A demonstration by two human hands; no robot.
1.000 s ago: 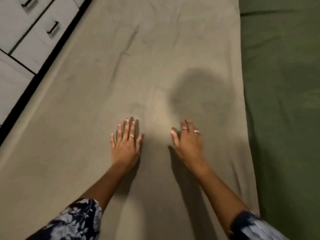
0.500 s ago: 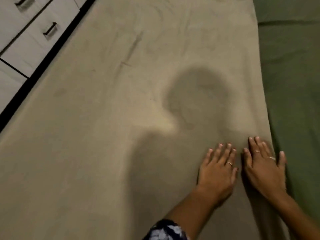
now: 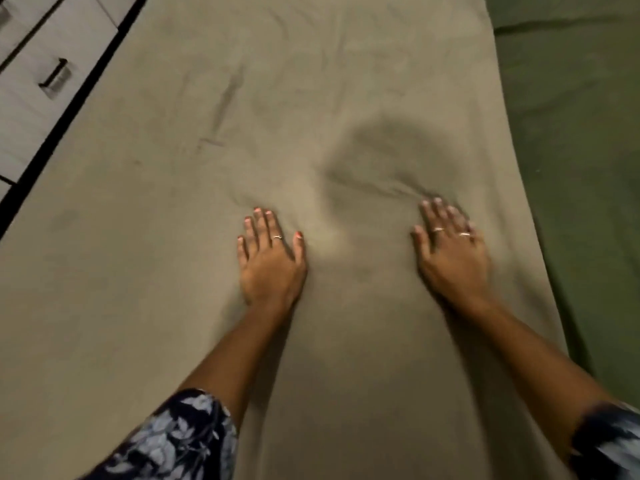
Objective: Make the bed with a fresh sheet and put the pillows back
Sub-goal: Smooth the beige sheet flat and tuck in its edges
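Note:
A tan sheet (image 3: 173,271) lies spread over the bed and fills most of the view. My left hand (image 3: 270,261) presses flat on it near the middle, fingers straight. My right hand (image 3: 450,254) presses flat on it further right, close to the sheet's right edge, and is a little blurred. Small wrinkles bunch in the cloth just ahead of both sets of fingertips. A green sheet (image 3: 571,150) shows beyond the tan sheet's right edge. No pillows are in view.
A white drawer unit (image 3: 38,84) with dark handles stands at the upper left. A black strip (image 3: 62,123) runs along the bed's left side between the drawers and the sheet.
Both hands were side by side at the sheet's right edge half a second ago. They have since slid apart, the left one toward the middle, and wrinkles now bunch ahead of the fingers.

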